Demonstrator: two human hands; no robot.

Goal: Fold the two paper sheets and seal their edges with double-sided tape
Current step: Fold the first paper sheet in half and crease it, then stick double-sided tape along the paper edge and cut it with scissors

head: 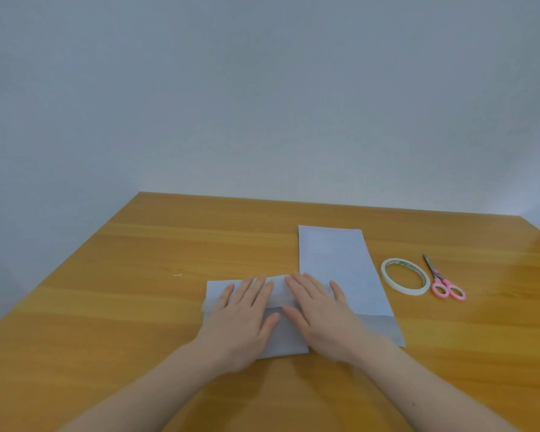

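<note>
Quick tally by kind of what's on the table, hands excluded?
Paper sheets: 2, one under both hands, one to its right
Tape roll: 1
Scissors: 1
Total: 4

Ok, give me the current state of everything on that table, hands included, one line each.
Left hand: flat, fingers straight, pressing the near sheet.
Right hand: flat, pressing the same sheet.
Near white paper sheet: folded over, held down under both hands.
Far white paper sheet: lying flat, bottom strip folded, untouched.
White roll of double-sided tape: lying flat, untouched.
Pink-handled scissors: closed, lying right of the roll.
</note>
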